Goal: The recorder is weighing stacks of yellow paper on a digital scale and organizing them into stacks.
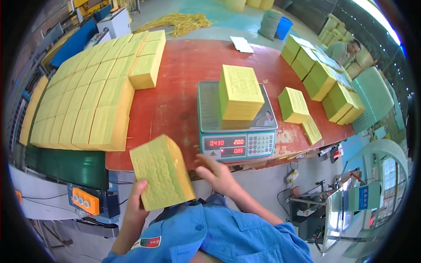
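My left hand [137,197] grips the lower left side of a thick stack of yellow embossed paper [155,171], tilted in front of my body. Its thumb lies on the patterned top sheet; the other fingers are hidden behind the stack. To the right of that stack, my right hand [215,173] is off it, with fingers apart and nothing in them. Just beyond this hand stands a digital scale [208,116] with a lit red display and a keypad. Another yellow paper stack [241,90] sits upright on its metal pan.
Many yellow paper stacks [83,94] fill the left of the red table [188,61]. A small stack [294,103] and a thin one [311,130] lie right of the scale. Along the right edge more stacks [322,81] stand, with a person [340,53] behind. A fan [390,166] stands lower right.
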{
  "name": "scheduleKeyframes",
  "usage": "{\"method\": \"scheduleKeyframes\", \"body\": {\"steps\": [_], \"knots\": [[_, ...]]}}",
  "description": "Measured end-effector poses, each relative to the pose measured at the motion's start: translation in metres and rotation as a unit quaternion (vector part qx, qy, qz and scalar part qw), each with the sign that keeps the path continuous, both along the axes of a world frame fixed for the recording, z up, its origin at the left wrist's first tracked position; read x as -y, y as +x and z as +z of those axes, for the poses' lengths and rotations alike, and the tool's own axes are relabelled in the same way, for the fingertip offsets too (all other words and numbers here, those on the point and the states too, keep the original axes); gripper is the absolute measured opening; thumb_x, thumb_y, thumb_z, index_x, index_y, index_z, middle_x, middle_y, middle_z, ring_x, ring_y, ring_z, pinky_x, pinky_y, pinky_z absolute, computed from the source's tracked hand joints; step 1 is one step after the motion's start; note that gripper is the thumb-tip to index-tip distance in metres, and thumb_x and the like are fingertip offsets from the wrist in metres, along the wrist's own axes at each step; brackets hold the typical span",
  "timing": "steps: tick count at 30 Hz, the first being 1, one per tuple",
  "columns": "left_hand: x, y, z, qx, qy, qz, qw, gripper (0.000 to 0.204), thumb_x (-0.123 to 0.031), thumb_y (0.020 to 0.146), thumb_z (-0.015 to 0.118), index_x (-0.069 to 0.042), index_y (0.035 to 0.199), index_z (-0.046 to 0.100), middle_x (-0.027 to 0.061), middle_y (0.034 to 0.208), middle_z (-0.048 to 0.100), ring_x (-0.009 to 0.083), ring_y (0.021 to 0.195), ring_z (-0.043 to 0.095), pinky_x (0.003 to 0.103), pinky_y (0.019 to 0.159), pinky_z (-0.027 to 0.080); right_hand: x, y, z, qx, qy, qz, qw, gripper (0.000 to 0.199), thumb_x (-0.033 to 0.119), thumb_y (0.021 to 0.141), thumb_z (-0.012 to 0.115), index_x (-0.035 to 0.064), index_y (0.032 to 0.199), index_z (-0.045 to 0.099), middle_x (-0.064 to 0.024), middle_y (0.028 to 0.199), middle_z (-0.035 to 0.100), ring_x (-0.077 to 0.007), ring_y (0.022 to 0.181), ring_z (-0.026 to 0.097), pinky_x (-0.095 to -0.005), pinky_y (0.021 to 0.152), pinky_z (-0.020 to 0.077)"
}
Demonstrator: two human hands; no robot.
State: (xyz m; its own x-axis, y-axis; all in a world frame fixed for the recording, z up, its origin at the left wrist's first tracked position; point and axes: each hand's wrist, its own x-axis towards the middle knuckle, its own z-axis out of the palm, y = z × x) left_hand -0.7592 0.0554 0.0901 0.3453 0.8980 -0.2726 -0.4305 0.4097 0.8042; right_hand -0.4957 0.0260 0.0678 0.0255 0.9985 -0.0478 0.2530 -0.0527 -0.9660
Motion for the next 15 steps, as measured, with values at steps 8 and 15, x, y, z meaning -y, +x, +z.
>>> {"method": "scheduleKeyframes", "body": {"steps": [8,15], "knots": [[-0.110,0.145,0.082,-0.195,0.515,-0.076,0.831,0.044,-0.020,0.096,0.057,0.003,0.132,0.045,0.0154,0.131,0.056,0.0217,0.118,0.057,0.036,0.097,0.047,-0.044,0.135,0.103,-0.247,0.018,-0.047,0.968,0.057,0.046,0.096,0.056,0.0011,0.129,0.055,-0.0074,0.105,0.064,-0.0161,0.089,0.063,-0.0319,0.077,0.0539],[-0.204,0.281,0.139,-0.116,0.137,-0.237,0.955,0.069,-0.060,0.081,0.063,-0.017,0.134,0.052,0.0050,0.127,0.057,0.0205,0.117,0.053,0.045,0.092,0.044,-0.135,0.244,0.119,-0.272,0.007,-0.095,0.958,0.042,0.039,0.097,0.055,0.0005,0.115,0.061,-0.0069,0.095,0.063,-0.0155,0.074,0.061,-0.0308,0.067,0.0516]]}}
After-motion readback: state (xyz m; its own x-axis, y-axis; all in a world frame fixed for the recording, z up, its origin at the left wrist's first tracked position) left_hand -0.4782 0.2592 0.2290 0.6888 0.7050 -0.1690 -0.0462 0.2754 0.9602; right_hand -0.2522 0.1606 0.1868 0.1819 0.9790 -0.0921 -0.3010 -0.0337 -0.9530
